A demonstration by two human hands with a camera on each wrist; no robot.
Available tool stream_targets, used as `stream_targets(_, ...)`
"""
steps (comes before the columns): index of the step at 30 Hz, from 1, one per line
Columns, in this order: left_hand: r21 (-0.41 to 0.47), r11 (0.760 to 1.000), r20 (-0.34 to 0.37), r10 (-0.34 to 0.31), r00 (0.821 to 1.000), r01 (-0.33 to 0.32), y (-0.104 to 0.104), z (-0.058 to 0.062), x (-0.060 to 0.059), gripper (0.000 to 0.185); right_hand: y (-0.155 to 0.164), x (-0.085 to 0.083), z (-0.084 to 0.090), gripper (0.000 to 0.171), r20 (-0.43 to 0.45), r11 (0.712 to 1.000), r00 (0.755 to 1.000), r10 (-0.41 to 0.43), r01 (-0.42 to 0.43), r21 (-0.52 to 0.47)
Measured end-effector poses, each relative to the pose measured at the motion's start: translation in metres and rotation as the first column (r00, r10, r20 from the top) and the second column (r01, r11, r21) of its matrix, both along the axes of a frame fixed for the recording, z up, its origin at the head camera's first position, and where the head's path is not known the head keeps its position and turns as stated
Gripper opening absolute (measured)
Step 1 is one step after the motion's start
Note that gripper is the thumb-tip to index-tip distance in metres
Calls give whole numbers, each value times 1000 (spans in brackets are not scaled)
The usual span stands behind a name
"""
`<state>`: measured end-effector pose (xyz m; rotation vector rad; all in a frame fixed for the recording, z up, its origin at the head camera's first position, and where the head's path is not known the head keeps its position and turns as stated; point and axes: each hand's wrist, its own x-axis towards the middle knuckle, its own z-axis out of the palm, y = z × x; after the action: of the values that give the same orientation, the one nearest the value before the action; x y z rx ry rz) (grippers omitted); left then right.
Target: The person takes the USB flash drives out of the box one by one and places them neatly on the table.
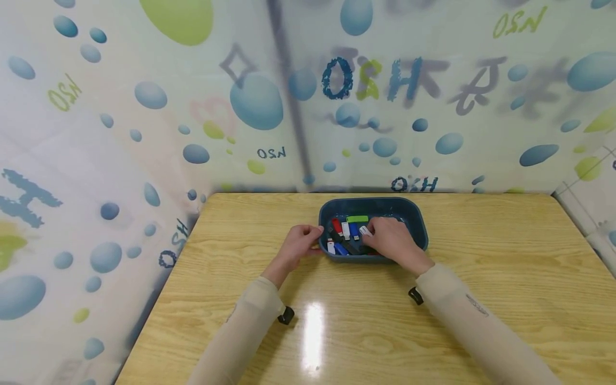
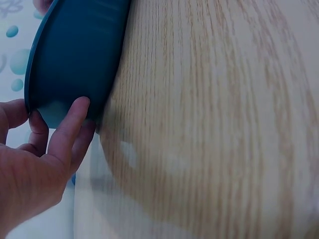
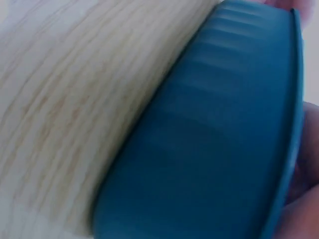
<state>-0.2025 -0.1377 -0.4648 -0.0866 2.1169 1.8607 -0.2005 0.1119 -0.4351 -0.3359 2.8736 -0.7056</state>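
A dark teal plastic bin (image 1: pixel 417 224) lies on the wooden table, with several USB sticks inside it. My left hand (image 1: pixel 299 244) pinches the bin's left rim between thumb and index finger; in the left wrist view its other fingers rest on the outer wall. Inside the bin, my right hand (image 1: pixel 392 238) pinches a white USB stick (image 1: pixel 364 231) at the fingertips. Left of that hand lie a red stick (image 1: pixel 337 226), a white-capped stick (image 1: pixel 345 229), a blue stick (image 1: pixel 354 230) and a green stick (image 1: pixel 357 218). In the right wrist view, the bin wall hides most of the right hand.
More USB sticks lie along the bin's near left side, among them a white one (image 1: pixel 330 247) and a blue one (image 1: pixel 341 249). The wood-grain table (image 1: pixel 231 230) extends around the bin. A patterned curtain (image 1: pixel 308 107) hangs behind the table's far edge.
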Motion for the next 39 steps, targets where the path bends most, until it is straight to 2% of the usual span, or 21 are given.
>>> stream_targets(2,-1,1000,0,-2,1000,2,-1,0,0,32,4,2,3,18,-19,999,1000,3,-3,-44)
stream_targets(7,1,1000,12,-9,1000,9,-2,1,0,32,17,6,10,21,-70,991,997,12,-21,-131)
stream_targets(13,3,1000,16,-21,1000,21,-4,1,-1,33,35,16,21,25,-171,987,985,-14,-14,-160)
stream_targets(23,-1,1000,22,-21,1000,21,-3,-1,-2,34,64,34,42,32,-208,987,975,-83,51,-154)
stream_targets(27,4,1000,24,-20,1000,20,-3,-2,-2,35,78,41,46,33,-197,981,972,-128,94,-171)
stream_targets(33,5,1000,37,-18,999,18,-4,-1,-1,35,101,51,46,41,-200,971,962,-185,147,-190)
stream_targets(39,28,999,32,-21,999,20,-3,0,-1,35,127,57,39,47,-218,968,951,-222,187,-167)
